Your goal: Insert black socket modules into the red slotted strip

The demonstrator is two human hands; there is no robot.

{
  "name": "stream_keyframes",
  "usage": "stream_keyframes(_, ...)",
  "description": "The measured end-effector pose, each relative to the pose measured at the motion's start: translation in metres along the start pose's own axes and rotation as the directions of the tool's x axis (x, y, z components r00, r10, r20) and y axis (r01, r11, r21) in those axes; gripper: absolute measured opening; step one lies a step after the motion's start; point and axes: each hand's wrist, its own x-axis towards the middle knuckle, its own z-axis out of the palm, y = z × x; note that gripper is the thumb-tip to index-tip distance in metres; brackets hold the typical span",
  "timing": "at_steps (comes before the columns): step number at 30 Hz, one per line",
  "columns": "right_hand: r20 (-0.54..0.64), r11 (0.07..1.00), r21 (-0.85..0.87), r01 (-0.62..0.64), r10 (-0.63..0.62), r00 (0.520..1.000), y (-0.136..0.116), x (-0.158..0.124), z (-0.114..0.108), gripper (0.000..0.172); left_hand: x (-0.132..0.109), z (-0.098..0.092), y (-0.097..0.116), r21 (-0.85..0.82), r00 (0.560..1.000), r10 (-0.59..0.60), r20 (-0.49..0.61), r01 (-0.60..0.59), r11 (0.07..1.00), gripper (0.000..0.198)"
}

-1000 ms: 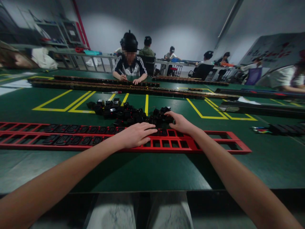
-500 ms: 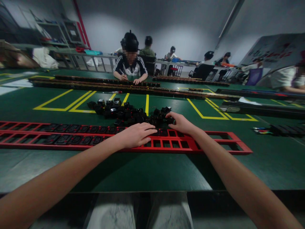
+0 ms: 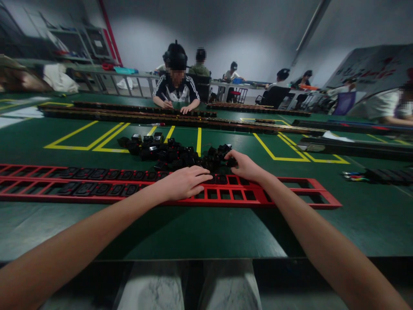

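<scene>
A long red frame (image 3: 274,199) with two rows of rectangular openings lies along the table. Black socket modules (image 3: 85,188) fill part of both rows. My left hand (image 3: 185,183) rests palm down across the frame, its fingers stretched toward the upper row and hiding several openings. Behind the frame lies a loose pile of black socket modules (image 3: 174,154). At the right end of that pile, my right hand (image 3: 244,166) is curled, with thumb and fingers around a black socket module (image 3: 231,162) partly hidden by them.
The green table (image 3: 206,232) carries yellow tape outlines (image 3: 199,142). Long dark strips (image 3: 226,123) run across it farther back. A co-worker (image 3: 176,90) sits opposite with a pen. Coloured wire ends and a black bundle (image 3: 383,176) lie at right.
Almost nothing differs. Both hands stay in place, with only a very slight shift of the right fingers at the pile.
</scene>
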Motion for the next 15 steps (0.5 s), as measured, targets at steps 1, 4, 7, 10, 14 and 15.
stream_keyframes(1,0.001,1.0,0.006,-0.001,0.001,1.0,0.0005,0.0001,0.0002,0.038,0.0,-0.0001,0.0,-0.002,1.0,0.003,-0.001,-0.003,1.0,0.041)
stream_keyframes(4,0.001,0.999,0.033,0.005,-0.005,1.0,0.002,0.0004,0.0011,0.032,0.0002,-0.0006,0.0001,-0.011,1.0,0.006,0.008,-0.006,1.0,0.042)
stream_keyframes(7,0.01,0.999,0.041,-0.002,0.002,1.0,0.0021,0.0006,0.0011,0.03,0.0004,-0.0008,0.0002,-0.016,1.0,-0.004,0.017,0.005,1.0,0.042)
stream_keyframes(10,0.015,0.999,0.012,-0.035,0.035,0.999,0.0,0.0006,0.0,0.031,0.0002,-0.0007,0.0003,-0.016,1.0,-0.006,0.017,0.007,1.0,0.042)
stream_keyframes(14,0.015,0.997,-0.015,-0.074,0.074,0.997,-0.0038,-0.0001,-0.0017,0.033,-0.0001,-0.0007,0.0003,-0.017,1.0,-0.006,0.02,0.007,1.0,0.042)
stream_keyframes(15,0.018,0.997,-0.017,-0.074,0.074,0.997,-0.0048,-0.0004,-0.0021,0.033,-0.0001,-0.0006,0.0003,-0.017,1.0,-0.007,0.018,0.007,1.0,0.042)
